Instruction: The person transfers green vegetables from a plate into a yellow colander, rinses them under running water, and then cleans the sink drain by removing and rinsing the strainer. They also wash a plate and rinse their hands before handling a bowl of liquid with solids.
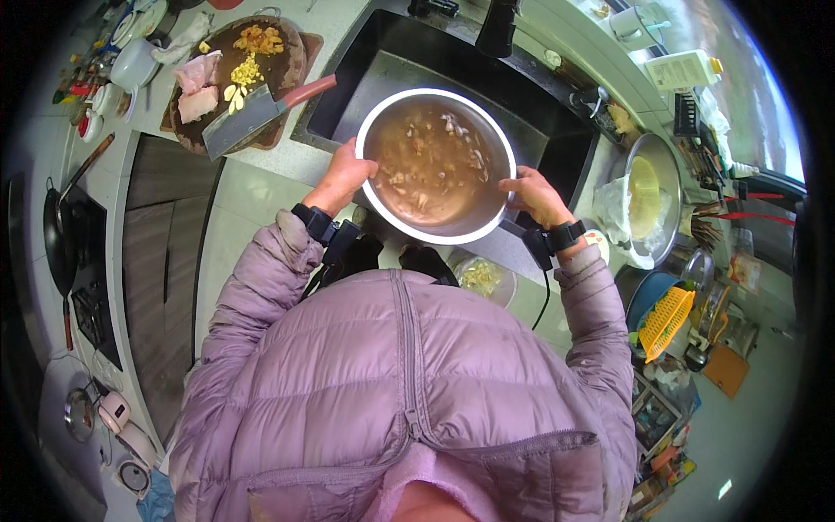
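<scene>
Both my hands grip a round metal basin [436,238] by its rim, over the front edge of a dark kitchen sink [417,72]. My left hand [342,175] has its thumb over the rim, with the fingers hidden beneath. On the opposite side my right hand [538,196] clasps the rim in the same way. Cloudy brown liquid [424,156] fills the lower part of the basin. Small pale and brown pieces float in it; I cannot tell what they are.
Left of the sink, a cleaver [241,122] lies on a round chopping board [225,65] beside raw meat [197,101] and chopped garlic [246,70]. A black faucet [498,29] overhangs the sink. A large metal bowl [668,215] sits on the right counter. A bin [483,279] stands below.
</scene>
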A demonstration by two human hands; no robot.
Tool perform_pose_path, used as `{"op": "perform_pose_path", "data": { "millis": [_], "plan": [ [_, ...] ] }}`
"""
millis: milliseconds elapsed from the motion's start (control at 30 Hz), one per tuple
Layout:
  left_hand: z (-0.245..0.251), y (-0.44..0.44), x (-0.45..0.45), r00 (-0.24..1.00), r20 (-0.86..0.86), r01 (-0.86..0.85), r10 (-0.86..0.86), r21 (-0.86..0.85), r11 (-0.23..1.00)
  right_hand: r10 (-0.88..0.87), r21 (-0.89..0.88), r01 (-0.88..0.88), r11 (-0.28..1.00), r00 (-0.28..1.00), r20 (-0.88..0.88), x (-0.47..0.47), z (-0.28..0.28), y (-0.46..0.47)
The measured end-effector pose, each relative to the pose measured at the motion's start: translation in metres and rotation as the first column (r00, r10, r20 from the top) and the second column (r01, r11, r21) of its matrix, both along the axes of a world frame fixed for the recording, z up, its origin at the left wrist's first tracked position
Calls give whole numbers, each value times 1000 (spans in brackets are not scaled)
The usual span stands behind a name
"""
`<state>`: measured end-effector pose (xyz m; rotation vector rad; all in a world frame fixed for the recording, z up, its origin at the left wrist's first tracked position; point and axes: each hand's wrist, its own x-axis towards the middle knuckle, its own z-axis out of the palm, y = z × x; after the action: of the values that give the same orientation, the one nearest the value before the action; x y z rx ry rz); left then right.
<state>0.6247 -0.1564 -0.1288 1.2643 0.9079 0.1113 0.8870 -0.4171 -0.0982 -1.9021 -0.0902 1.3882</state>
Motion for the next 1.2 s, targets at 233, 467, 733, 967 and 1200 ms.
{"op": "perform_pose_path", "data": {
  "millis": [233,467,733,967,1200],
  "plan": [
    [-1,2,1,1000,3,7,-7,-9,1000,224,151,-350,924,819,528,34,27,40],
    [2,-2,2,999,20,-38,38,-9,999,537,2,-786,618,424,729,34,3,101],
    [-3,0,3,999,11,-36,37,-25,999,681,-229,-843,486,201,704,30,-48,133],
    [-5,-3,2,999,-4,-52,52,-11,999,670,33,-737,675,631,391,34,-35,141],
    [-2,-4,3,998,-18,-62,62,-6,998,421,161,-602,782,701,576,65,20,135]
  ]
}}
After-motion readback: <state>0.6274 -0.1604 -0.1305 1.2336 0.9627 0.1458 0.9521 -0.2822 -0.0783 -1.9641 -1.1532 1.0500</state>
